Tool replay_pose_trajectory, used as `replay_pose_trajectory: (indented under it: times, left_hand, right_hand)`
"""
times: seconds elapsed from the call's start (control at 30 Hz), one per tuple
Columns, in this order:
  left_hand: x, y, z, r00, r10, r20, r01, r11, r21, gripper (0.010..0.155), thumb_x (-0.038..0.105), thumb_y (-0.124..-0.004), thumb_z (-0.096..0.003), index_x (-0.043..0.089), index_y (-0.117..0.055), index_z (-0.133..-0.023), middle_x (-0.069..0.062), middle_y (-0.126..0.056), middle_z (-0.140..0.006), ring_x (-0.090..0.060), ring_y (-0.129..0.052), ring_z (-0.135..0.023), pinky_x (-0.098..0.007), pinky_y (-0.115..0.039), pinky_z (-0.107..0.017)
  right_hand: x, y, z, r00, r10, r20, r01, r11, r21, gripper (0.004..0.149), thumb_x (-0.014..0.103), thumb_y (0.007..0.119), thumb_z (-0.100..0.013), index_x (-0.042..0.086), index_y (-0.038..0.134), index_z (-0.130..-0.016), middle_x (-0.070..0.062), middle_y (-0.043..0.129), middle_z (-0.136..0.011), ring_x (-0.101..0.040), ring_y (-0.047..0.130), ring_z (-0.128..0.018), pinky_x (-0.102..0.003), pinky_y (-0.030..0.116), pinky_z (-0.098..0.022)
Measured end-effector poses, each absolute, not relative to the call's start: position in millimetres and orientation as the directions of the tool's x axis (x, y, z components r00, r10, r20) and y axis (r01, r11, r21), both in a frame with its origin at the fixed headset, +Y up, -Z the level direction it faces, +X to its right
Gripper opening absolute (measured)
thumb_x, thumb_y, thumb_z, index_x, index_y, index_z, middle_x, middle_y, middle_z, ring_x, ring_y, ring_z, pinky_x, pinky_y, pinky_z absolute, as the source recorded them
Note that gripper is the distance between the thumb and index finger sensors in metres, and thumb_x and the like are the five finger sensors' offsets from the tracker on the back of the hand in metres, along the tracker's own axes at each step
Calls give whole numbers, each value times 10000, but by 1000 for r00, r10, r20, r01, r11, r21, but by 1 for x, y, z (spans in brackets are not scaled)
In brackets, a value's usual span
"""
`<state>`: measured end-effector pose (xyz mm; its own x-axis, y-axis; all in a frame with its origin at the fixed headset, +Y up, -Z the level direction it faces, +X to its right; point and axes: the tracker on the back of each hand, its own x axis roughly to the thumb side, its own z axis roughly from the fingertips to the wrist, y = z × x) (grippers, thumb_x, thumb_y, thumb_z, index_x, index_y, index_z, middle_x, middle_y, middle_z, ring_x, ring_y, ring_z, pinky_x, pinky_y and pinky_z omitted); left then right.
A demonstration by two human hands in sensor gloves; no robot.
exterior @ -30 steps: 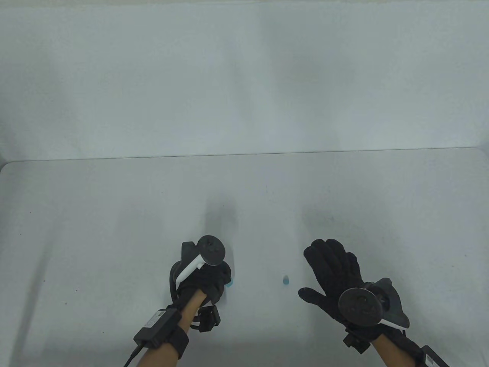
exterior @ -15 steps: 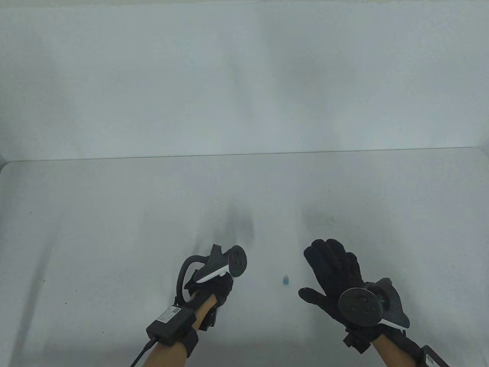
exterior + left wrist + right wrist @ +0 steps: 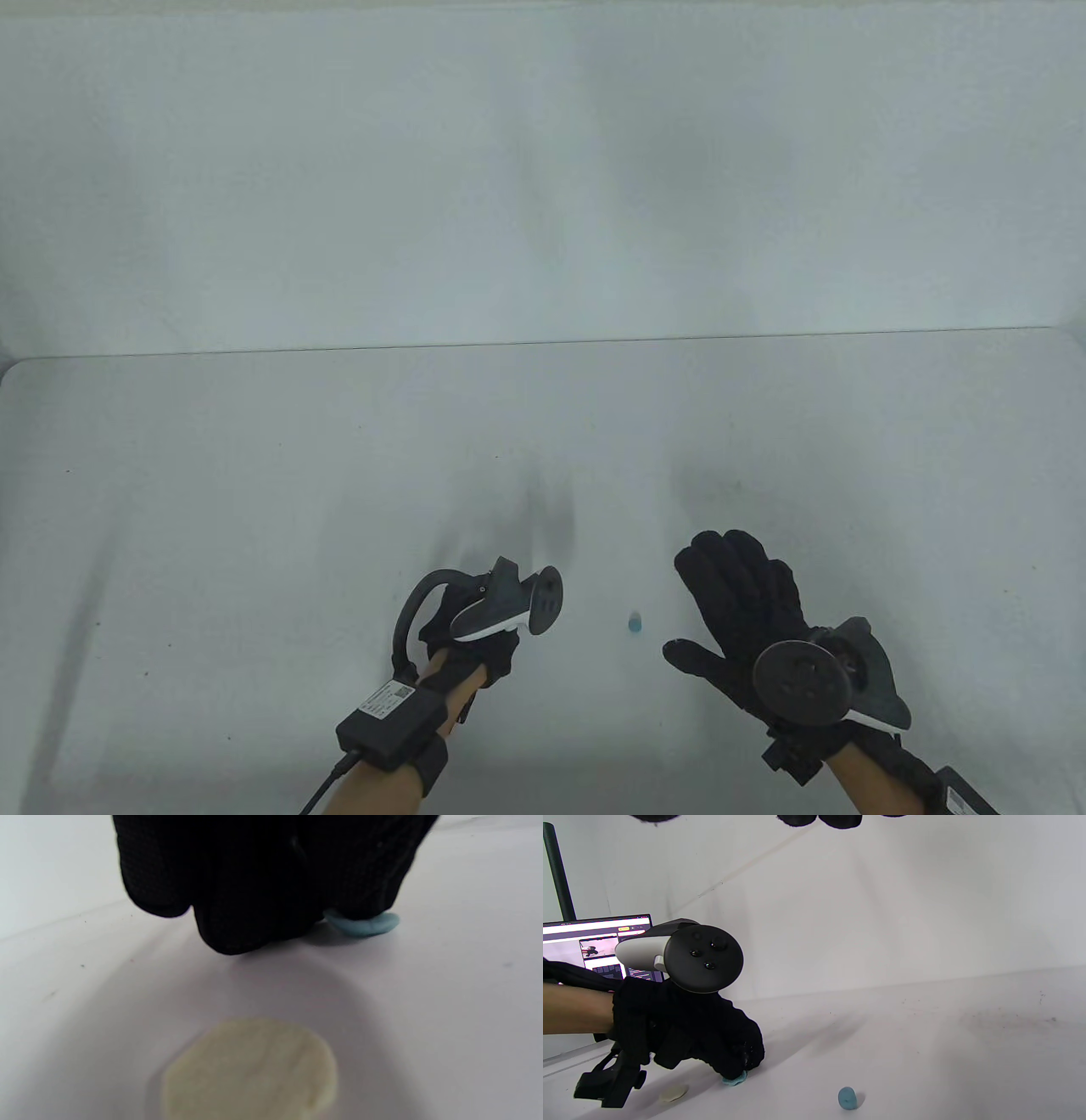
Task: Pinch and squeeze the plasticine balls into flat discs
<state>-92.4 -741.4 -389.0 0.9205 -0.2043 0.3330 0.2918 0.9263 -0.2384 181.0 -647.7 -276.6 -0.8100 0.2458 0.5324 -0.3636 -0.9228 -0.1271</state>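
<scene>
My left hand (image 3: 475,632) is curled into a fist and presses a blue plasticine piece (image 3: 365,924) flat against the table; the same piece shows under its knuckles in the right wrist view (image 3: 734,1080). A flat cream disc (image 3: 250,1071) lies on the table just behind that hand; it also shows in the right wrist view (image 3: 673,1093). A small blue plasticine ball (image 3: 634,622) stands between the hands; it also shows in the right wrist view (image 3: 847,1098). My right hand (image 3: 738,598) is spread open, palm down, to the right of the ball and holds nothing.
The white table (image 3: 254,475) ends at a white back wall (image 3: 543,170). A monitor (image 3: 598,946) and a dark pole (image 3: 558,870) stand off to the left in the right wrist view.
My left hand has rolled to the right over the blue piece, its tracker tipping onto its side, and the blue edge has gone out of sight in the table view. The right hand and ball have not moved.
</scene>
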Motion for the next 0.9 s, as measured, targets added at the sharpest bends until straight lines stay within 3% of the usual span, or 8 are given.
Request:
replay_pose_trajectory:
  times: [0.17,0.33,0.53,0.7,0.9]
  left_hand:
    - [-109,-726,-385,962,-22,271,96,960,-265,562,397,-738,-521,125,-751,-1013,-114,-868,-919,-321,-968,-747,-500,-779,-600]
    - [-124,-691,-367,951,70,302,-32,991,-130,643,474,-669,-534,121,-669,-1072,-163,-781,-1013,-375,-900,-842,-541,-740,-631]
    - [-140,-655,-329,902,148,406,-159,987,-5,775,547,-621,-531,95,-509,-1150,-219,-587,-1145,-492,-661,-1033,-627,-630,-695]
    - [-150,-645,-309,867,172,468,-215,976,41,849,585,-600,-528,56,-419,-1166,-265,-453,-1178,-535,-503,-1079,-652,-538,-724]
    - [-161,-653,-293,818,240,522,-296,955,25,878,608,-588,-525,57,-376,-1175,-290,-352,-1187,-565,-388,-1089,-684,-469,-724]
  right_hand:
    - [181,-648,-276,-810,245,533,-363,-923,-128,822,662,499,-550,135,359,-1165,-183,352,-1230,-530,377,-1103,-756,447,-693]
    - [181,-648,-277,-811,245,531,-360,-925,-124,823,662,499,-550,134,359,-1165,-184,353,-1230,-532,376,-1102,-756,445,-693]
    - [180,-649,-277,-813,245,528,-354,-928,-114,825,662,499,-550,132,358,-1165,-184,352,-1230,-531,377,-1103,-757,445,-693]
    - [179,-650,-277,-820,243,519,-346,-931,-112,825,663,499,-549,132,359,-1165,-185,355,-1230,-531,380,-1102,-757,447,-692]
    - [179,-650,-278,-825,242,510,-340,-934,-106,824,663,499,-550,133,359,-1165,-184,357,-1229,-533,381,-1102,-758,448,-691]
